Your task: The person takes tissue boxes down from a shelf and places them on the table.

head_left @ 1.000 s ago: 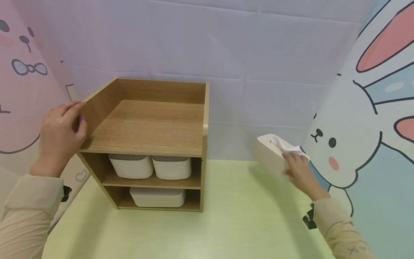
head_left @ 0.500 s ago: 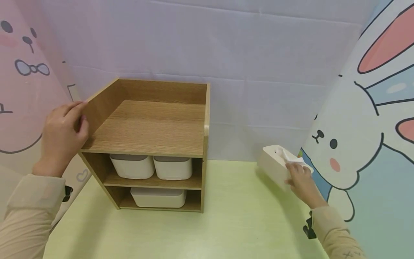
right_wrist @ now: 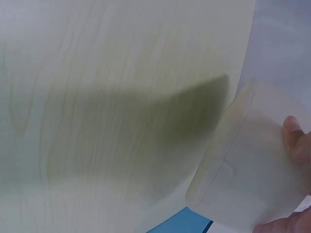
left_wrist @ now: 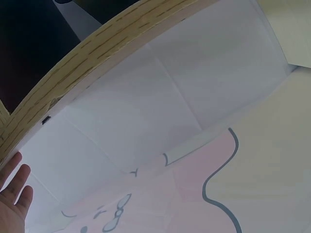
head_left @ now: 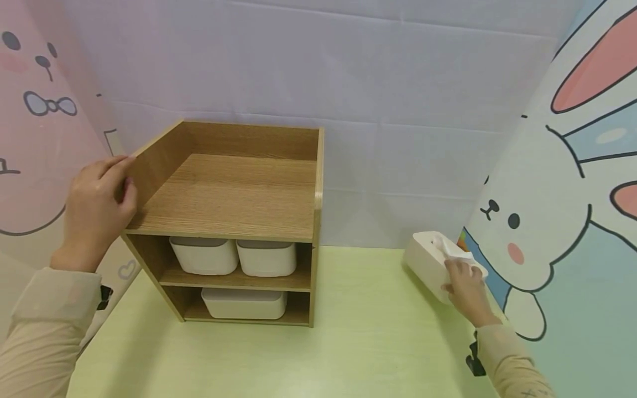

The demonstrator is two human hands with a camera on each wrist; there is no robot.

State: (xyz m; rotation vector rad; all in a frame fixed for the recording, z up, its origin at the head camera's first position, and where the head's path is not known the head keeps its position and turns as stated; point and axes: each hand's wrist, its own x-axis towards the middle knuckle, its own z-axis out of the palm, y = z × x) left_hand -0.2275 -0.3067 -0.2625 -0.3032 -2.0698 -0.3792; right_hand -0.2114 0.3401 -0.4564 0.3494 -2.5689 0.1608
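Note:
On the left side of the head view stands a wooden desktop shelf [head_left: 244, 185]. My left hand [head_left: 98, 207] grips the front edge of its left side panel; in the left wrist view its fingers [left_wrist: 17, 184] lie along the outer face, with the thumb hidden. At the right, my right hand [head_left: 469, 293] holds a white tissue box [head_left: 430, 268] by its near end. A white tissue [head_left: 455, 253] pokes out of the slot on top. In the right wrist view, thumb and fingers span the box, its base close over the tabletop and slightly tilted.
Two white bins [head_left: 204, 257] sit side by side on the shelf's middle level, and a wider white bin [head_left: 244, 304] is on the bottom level. The pale green table [head_left: 358, 331] meets a white cloth backdrop [head_left: 388, 166]. A rabbit-print panel [head_left: 542, 232] borders the right.
My right hand has lowered the tissue box toward the table, a little to the right and nearer. My left hand keeps its grip on the shelf panel.

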